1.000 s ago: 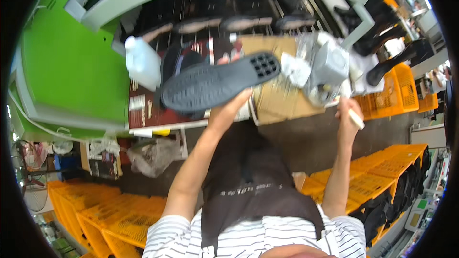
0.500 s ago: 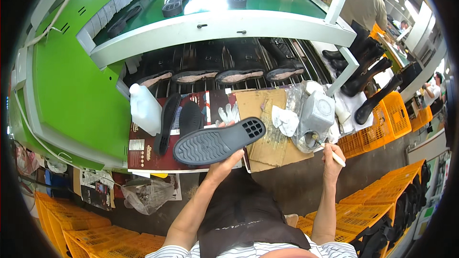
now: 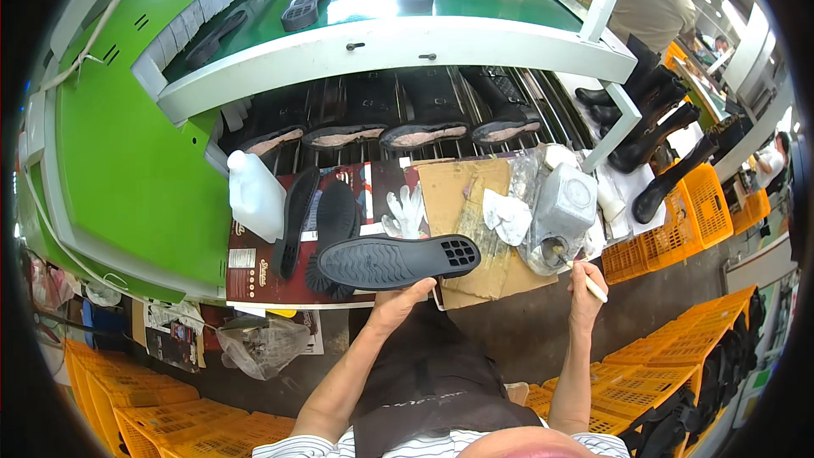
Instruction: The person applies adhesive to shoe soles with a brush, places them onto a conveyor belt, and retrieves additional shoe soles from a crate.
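Note:
My left hand (image 3: 397, 307) grips a grey shoe sole (image 3: 381, 264) from its near side, thumb along the edge, tread facing up. It hovers over the near edge of the worktable, heel grid to the right. My right hand (image 3: 585, 290) is closed round a brush (image 3: 597, 292) with a white handle. The brush's tip reaches into a plastic-wrapped pot (image 3: 553, 251); the bristles are hard to make out. More dark soles (image 3: 337, 212) lie behind the held one, beside a white glove (image 3: 406, 212).
A white jug (image 3: 256, 195) stands at the table's left. Crumpled white paper (image 3: 507, 217) lies on brown cardboard (image 3: 462, 195), near a grey block-shaped container (image 3: 566, 200). Upturned boots (image 3: 424, 136) line the rack under a white frame bar (image 3: 398, 42). Orange crates (image 3: 670, 339) stand at the right.
The sole has turned to lie more level and shifted slightly right, uncovering more of the glove. My right hand has moved a little left and down with the brush.

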`<action>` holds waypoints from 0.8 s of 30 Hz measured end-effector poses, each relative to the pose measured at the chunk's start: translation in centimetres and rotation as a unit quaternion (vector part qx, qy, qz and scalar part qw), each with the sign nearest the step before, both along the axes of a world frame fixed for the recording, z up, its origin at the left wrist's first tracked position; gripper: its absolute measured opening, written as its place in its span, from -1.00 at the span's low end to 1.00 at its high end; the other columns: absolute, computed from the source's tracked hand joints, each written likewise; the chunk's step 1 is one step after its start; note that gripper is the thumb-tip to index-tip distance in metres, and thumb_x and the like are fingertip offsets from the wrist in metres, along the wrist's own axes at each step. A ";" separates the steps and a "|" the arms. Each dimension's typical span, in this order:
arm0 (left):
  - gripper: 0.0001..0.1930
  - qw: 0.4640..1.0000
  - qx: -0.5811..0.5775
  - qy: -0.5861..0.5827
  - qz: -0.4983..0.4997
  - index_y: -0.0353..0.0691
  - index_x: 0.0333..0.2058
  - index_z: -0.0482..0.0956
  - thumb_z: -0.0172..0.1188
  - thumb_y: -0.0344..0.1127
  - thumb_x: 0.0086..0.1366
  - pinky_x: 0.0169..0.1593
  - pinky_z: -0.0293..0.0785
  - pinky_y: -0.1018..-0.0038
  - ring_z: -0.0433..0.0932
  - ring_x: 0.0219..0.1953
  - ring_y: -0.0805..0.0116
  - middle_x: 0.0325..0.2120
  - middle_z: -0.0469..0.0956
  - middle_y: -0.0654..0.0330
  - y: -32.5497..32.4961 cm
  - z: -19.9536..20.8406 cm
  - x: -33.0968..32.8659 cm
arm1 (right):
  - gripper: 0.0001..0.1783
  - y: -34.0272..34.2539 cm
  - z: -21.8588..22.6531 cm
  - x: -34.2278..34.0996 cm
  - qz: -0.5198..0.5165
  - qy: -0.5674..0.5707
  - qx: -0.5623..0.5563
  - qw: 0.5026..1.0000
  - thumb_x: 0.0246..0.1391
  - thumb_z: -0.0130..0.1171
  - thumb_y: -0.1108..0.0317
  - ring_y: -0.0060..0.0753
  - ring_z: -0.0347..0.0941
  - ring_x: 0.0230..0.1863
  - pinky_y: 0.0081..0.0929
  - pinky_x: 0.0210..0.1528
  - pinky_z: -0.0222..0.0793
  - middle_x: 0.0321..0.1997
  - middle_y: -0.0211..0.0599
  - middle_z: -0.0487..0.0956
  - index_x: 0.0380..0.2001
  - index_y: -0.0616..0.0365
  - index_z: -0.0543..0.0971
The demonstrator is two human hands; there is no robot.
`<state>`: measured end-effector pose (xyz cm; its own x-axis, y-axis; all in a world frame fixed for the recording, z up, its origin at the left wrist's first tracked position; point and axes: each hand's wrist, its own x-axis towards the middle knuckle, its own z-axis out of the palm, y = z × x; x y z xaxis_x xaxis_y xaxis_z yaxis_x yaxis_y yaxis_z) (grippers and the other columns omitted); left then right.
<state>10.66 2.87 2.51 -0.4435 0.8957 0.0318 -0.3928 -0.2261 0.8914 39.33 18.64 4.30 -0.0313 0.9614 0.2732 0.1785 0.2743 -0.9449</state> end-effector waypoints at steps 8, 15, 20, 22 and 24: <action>-0.42 0.999 -0.012 0.016 -0.032 -0.29 0.18 0.32 0.25 -0.52 0.17 0.24 0.22 0.44 0.34 0.13 0.42 0.08 0.40 0.19 -0.5 0.7 0.5 | -0.83 0.2 -0.4 0.6 0.004 0.006 0.004 1.000 0.18 0.18 0.32 -0.77 0.22 -0.63 -0.76 -0.60 0.07 -0.59 -0.55 0.41 -0.37 0.22 0.56; -0.05 1.000 0.027 -0.006 -0.002 -0.16 0.34 -0.19 0.25 -0.60 0.09 0.31 0.14 0.29 0.28 0.23 0.22 0.21 0.24 -0.03 -0.7 0.0 1.1 | -0.84 -0.4 0.0 0.8 0.007 -0.007 -0.003 1.000 0.18 0.18 0.33 -0.78 0.22 -0.63 -0.75 -0.59 0.07 -0.58 -0.56 0.42 -0.38 0.22 0.56; -0.07 0.998 0.035 -0.046 -0.010 -0.17 0.35 -0.20 0.22 -0.63 0.13 0.32 0.12 0.30 0.26 0.23 0.31 0.23 0.22 0.06 -1.0 -0.2 1.2 | -0.84 -0.7 0.1 0.8 -0.001 -0.012 -0.009 1.000 0.17 0.18 0.33 -0.81 0.19 -0.63 -0.77 -0.61 0.03 -0.60 -0.60 0.39 -0.37 0.22 0.56; -0.15 0.998 0.048 -0.050 0.007 -0.11 0.32 -0.04 0.19 -0.63 0.11 0.35 0.06 0.27 0.21 0.28 0.24 0.26 0.19 0.03 -1.1 -0.4 1.4 | -0.84 -0.9 0.3 0.8 0.001 0.000 -0.015 1.000 0.16 0.19 0.34 -0.81 0.21 -0.61 -0.76 -0.57 0.07 -0.59 -0.60 0.40 -0.35 0.24 0.57; -0.14 0.997 0.053 -0.057 0.015 -0.10 0.33 -0.05 0.19 -0.62 0.10 0.36 0.03 0.24 0.17 0.30 0.23 0.27 0.17 0.02 -1.3 0.0 1.4 | -0.83 -0.8 0.4 0.8 0.005 0.006 -0.022 1.000 0.15 0.21 0.35 -0.79 0.24 -0.58 -0.75 -0.54 0.11 -0.57 -0.58 0.43 -0.33 0.26 0.59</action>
<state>12.08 1.54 2.50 -0.4762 0.8762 0.0740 -0.4814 -0.3301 0.8120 40.16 17.83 4.69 -0.0382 0.9723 0.2304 0.1652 0.2336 -0.9582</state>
